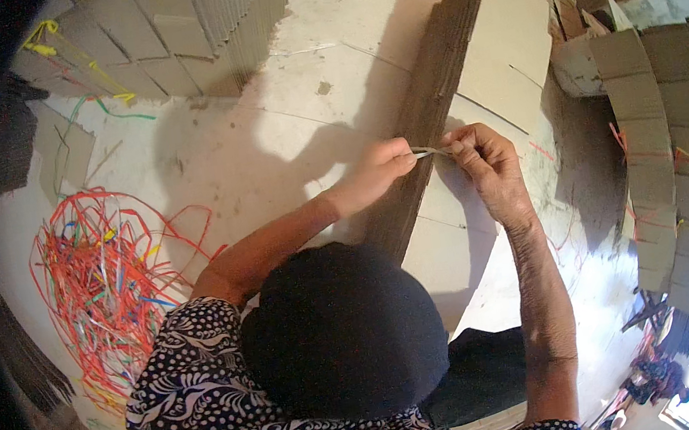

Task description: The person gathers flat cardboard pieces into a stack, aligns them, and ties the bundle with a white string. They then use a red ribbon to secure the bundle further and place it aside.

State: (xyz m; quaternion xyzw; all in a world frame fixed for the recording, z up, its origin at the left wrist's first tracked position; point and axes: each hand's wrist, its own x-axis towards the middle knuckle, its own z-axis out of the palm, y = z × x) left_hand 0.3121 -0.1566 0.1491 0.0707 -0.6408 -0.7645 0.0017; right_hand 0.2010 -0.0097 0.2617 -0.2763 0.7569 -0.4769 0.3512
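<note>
Both my arms reach forward over a long stack of flat cardboard sheets, whose brown corrugated edges face left. Between my hands runs a short pale plastic strap, above the stack's edge. My left hand is closed, pinching the strap's left end at the thumb and fingers. On the other side, my right hand grips the right part with thumb and fingertips, its fingers curled. Whether the strap is looped or knotted is too small to tell.
A tangled heap of red, white and yellow plastic straps lies on the floor at left. More cardboard stacks stand at the far left. Cardboard bundles tied with straps stand at right. Another person is at the lower right.
</note>
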